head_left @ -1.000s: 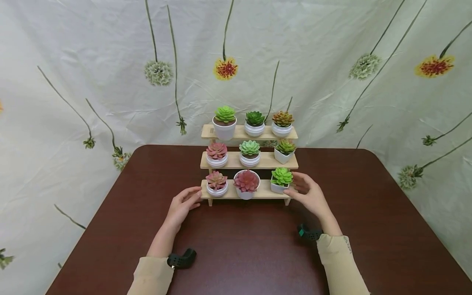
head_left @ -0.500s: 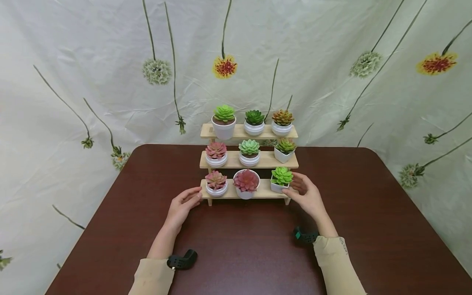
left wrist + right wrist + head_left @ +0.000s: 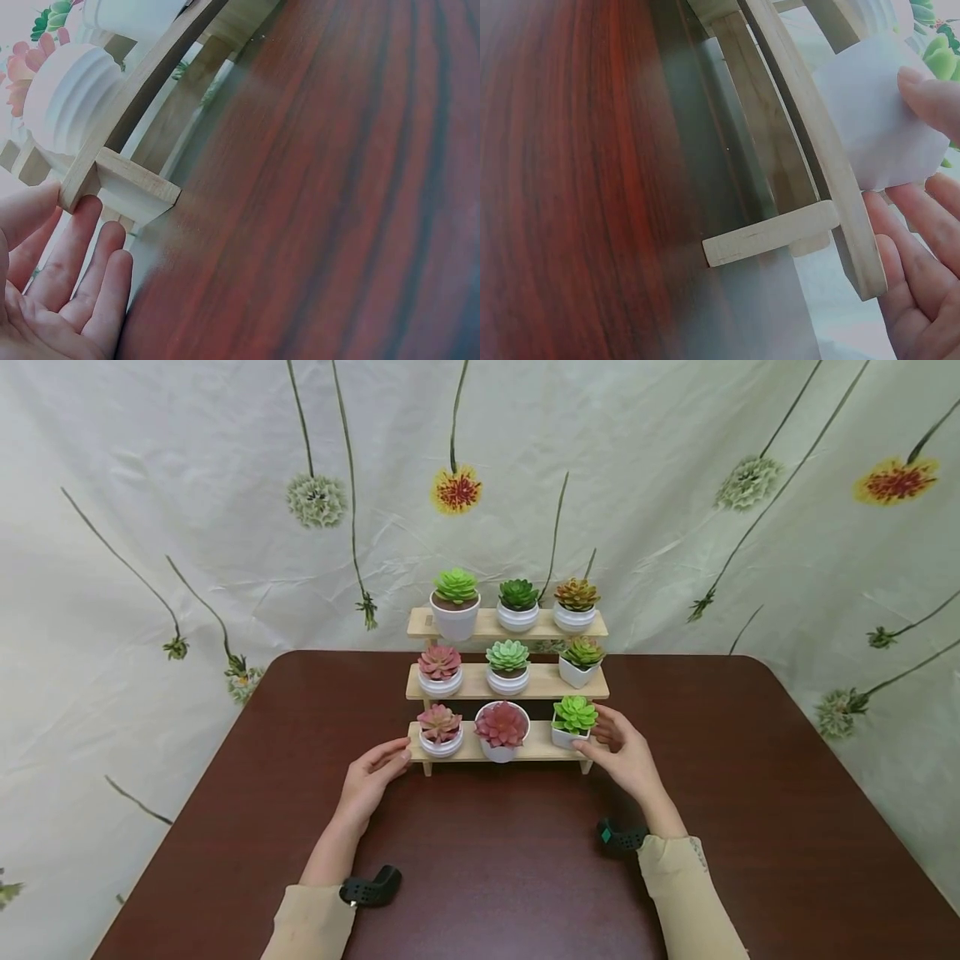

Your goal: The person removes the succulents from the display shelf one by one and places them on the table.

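The left hand [image 3: 367,783] pinches the left end of the bottom shelf of a wooden stand [image 3: 540,747], thumb on one side of the board and fingertips on the other. The right hand [image 3: 626,758] is at the right end of the same shelf, its fingers clamped on a white pot [image 3: 567,739], with the thumb pressed to the near side. That pot stands upright on the shelf and carries a bright green plant [image 3: 575,715].

To its left on the bottom shelf are a dark red plant [image 3: 502,725] in the middle and a pink plant [image 3: 440,724] at the left, each in its own white pot. The middle shelf bears, from left to right, a rosy plant [image 3: 439,663], a pale green plant [image 3: 508,656] and a red-tipped green plant [image 3: 582,652]. On the top shelf sit a light green plant [image 3: 456,587], a dark green plant [image 3: 519,595] and an orange-brown plant [image 3: 576,595].

The stand is at the far side of a dark red-brown table [image 3: 510,843], in front of a white cloth [image 3: 225,443] printed with flowers. Each wrist wears a black band, next to a cream sleeve.
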Demonstrator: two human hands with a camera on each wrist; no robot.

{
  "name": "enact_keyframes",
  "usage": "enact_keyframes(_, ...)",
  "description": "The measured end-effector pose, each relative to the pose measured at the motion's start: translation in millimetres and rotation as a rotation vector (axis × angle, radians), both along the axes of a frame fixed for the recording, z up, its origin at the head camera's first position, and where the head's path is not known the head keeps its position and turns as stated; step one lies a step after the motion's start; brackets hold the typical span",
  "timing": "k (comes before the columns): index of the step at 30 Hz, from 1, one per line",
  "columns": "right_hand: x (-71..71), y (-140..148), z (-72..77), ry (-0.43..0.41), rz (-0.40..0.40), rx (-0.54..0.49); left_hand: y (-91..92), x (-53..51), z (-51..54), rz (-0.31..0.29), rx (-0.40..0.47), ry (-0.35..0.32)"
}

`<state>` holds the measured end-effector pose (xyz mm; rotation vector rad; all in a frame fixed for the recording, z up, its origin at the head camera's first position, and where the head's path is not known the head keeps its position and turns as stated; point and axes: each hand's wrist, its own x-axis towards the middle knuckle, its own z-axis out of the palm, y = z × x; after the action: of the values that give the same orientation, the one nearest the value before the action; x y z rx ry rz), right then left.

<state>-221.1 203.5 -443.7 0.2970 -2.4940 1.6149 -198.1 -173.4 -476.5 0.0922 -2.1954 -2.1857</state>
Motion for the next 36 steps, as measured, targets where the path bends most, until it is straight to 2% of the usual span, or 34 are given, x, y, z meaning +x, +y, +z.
enact_keyframes(11, 2.4, -0.5, 1.1, -0.066, -0.036, 0.027, -0.3, -0.9, -2.1, -0.006, -0.026, 0.005)
enact_keyframes(25, 3.2, 0.0, 4.1, -0.046, -0.022, 0.008, -1.3, -0.7, -0.3, -0.006, -0.052, -0.030)
enact_keyframes(36, 3.7, 7.7, 9.1, -0.047, -0.044, 0.014, -1.8, -1.3, -1.5, -0.004, -0.045, -0.029)
